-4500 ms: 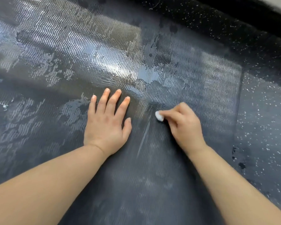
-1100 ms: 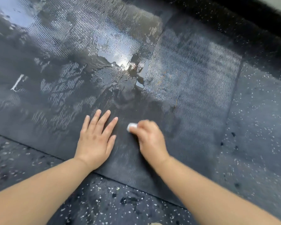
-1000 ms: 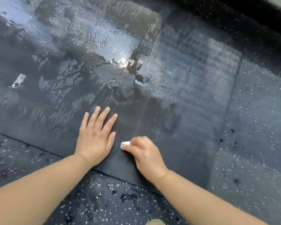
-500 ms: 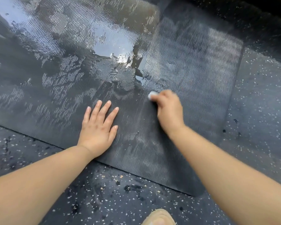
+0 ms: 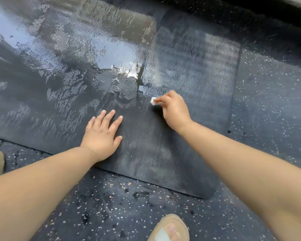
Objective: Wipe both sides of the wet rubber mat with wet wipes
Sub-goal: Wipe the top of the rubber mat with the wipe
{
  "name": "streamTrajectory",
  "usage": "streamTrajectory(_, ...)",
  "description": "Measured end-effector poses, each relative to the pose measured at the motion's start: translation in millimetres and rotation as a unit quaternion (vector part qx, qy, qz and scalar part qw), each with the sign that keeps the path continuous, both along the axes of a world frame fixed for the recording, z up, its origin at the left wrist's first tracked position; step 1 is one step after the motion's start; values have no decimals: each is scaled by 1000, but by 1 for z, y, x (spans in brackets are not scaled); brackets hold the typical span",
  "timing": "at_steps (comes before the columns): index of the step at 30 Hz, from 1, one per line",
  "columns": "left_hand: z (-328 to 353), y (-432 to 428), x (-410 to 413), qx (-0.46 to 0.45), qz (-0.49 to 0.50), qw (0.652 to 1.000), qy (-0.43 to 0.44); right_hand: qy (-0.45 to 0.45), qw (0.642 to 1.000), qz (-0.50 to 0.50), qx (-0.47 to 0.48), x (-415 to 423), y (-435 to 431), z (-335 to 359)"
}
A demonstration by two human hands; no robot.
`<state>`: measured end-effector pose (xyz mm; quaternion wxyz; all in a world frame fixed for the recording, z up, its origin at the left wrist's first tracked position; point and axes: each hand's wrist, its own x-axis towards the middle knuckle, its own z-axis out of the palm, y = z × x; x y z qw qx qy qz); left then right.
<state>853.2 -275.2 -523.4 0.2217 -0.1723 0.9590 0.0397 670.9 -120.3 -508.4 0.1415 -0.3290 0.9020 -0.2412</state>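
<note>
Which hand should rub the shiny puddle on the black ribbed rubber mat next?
Probably the right hand: it pinches the small white wet wipe right beside the shiny puddle. The left hand lies flat on the black ribbed rubber mat, holding nothing.

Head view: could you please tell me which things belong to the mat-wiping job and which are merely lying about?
Job in hand:
rubber mat
wet wipe, pinched in the right hand
left hand, flat on the mat

Not part of it:
speckled floor
sandal on that floor
</note>
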Motion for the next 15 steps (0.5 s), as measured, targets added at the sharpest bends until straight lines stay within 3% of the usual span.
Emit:
streamTrajectory(6, 10, -13, -7, 15, -40, 998, -36, 43, 986, 89, 132, 16, -19, -11)
streamTrajectory(12, 4, -21, -3, 17, -69, 997, 21, -34, 960, 245, 128, 134, 25, 11)
streamTrajectory(15, 3, -31, -2, 25, -107, 993, 43, -108, 953, 230, 167, 148, 29, 16)
